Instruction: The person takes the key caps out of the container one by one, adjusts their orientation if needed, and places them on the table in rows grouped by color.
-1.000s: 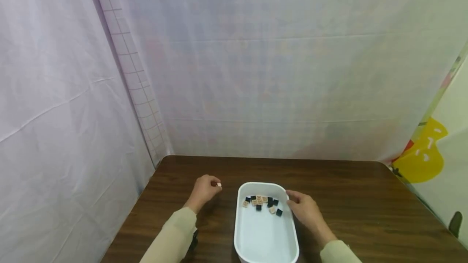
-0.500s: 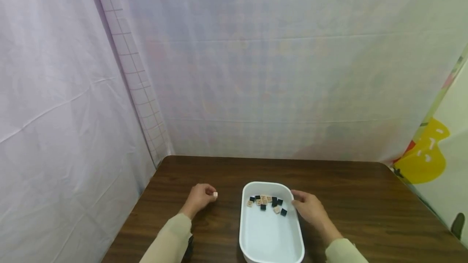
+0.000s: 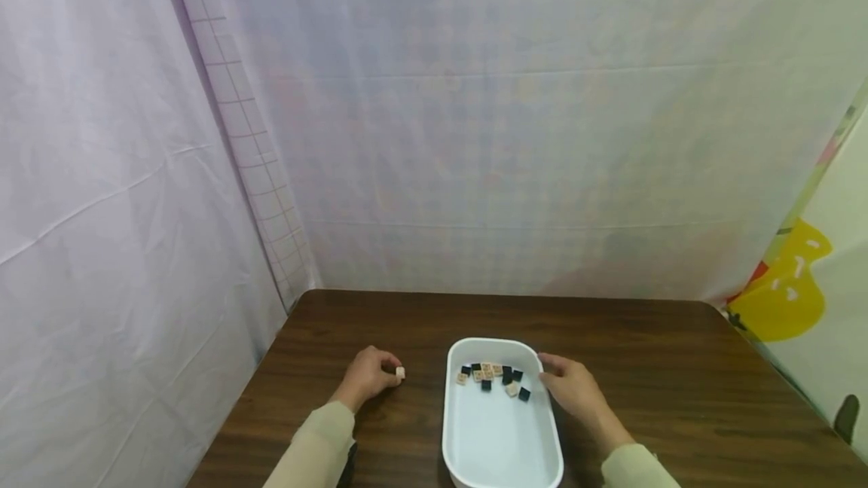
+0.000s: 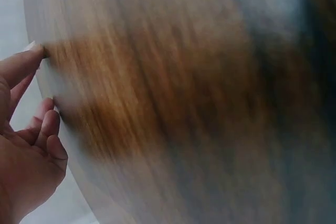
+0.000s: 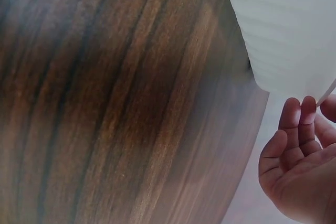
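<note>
In the head view my left hand [image 3: 366, 377] is low over the brown table, left of the tub. Thumb and index finger pinch a small beige square tile [image 3: 400, 373]. The left wrist view shows this hand [image 4: 34, 156] with its fingertips right at the tabletop; the tile is hardly visible there. My right hand [image 3: 575, 391] grips the far right rim of a white plastic tub [image 3: 500, 439], thumb and index finger at the edge. Other fingers of that hand [image 5: 299, 166] curl below the tub's outer wall [image 5: 289, 30] in the right wrist view.
Several beige tiles [image 3: 487, 373] and black tiles [image 3: 524, 394] lie loose in the far half of the tub. Dark wood table [image 3: 644, 367] surrounds it. Behind the table hangs a pale curtain [image 3: 475, 172], and another curtain [image 3: 122, 209] on the left.
My left hand has moved left and toward me, down to the tabletop, still pinching the tile. The tub and right hand have shifted slightly right in view.
</note>
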Available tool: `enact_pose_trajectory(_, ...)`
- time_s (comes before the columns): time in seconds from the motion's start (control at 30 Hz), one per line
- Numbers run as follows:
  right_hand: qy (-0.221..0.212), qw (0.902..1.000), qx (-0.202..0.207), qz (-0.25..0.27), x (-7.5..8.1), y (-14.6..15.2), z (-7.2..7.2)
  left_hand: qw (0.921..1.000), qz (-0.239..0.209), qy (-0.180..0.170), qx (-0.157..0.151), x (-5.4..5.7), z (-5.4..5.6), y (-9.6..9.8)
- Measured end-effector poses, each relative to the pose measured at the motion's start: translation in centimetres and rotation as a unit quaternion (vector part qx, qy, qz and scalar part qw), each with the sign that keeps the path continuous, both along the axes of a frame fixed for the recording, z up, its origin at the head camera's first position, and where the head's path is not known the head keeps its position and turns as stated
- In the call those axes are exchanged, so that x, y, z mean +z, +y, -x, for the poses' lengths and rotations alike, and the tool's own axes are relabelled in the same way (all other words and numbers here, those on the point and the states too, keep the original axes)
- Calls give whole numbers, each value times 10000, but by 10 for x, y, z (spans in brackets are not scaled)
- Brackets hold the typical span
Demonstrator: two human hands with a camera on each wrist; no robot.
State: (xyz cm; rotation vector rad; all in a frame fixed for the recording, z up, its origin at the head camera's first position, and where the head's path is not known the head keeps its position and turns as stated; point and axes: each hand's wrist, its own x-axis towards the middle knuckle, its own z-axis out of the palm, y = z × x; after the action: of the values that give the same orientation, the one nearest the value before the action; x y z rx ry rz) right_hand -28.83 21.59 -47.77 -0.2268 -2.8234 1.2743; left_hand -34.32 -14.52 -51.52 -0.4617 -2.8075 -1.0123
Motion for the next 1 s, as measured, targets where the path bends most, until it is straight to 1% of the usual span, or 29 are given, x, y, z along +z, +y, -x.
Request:
enact_pose_trajectory(0.07, 28, 10000, 26, 21, 0, 0, 0, 10000, 49, -45, 48, 1, -1, 0)
enact_pose_trajectory(0.2, 82, 9999, 59, 37, 0, 0, -1, 9999, 74, -78, 40, 3, -1, 0)
enact_pose_trajectory(0.4, 146, 9998, 119, 11, 0, 0, -1, 9999, 103, -45, 77, 1, 1, 0)
enact_pose_trajectory(0.5, 183, 9997, 152, -1, -1, -1, -1, 9998, 126, -89, 87, 0, 3, 0)
enact_pose_trajectory(0.57, 159, 9998, 130, 21, -1, -1, -2, 9998, 112, -142, 73, 1, 3, 0)
enact_pose_trajectory(0.7, 113, 9998, 91, 110, -2, -2, -2, 9999, 69, -121, 29, 5, 2, 3)
enact_pose_trajectory(0.77, 102, 9998, 72, 159, -2, -2, -3, 10000, 41, -37, -19, 8, 1, 5)
enact_pose_trajectory(0.87, 99, 9998, 57, 192, -2, -3, -3, 9999, -29, 101, -110, 13, 2, 11)
enact_pose_trajectory(1.0, 89, 9998, 25, 198, -3, -2, -3, 9993, -168, 183, -264, 18, 5, 19)
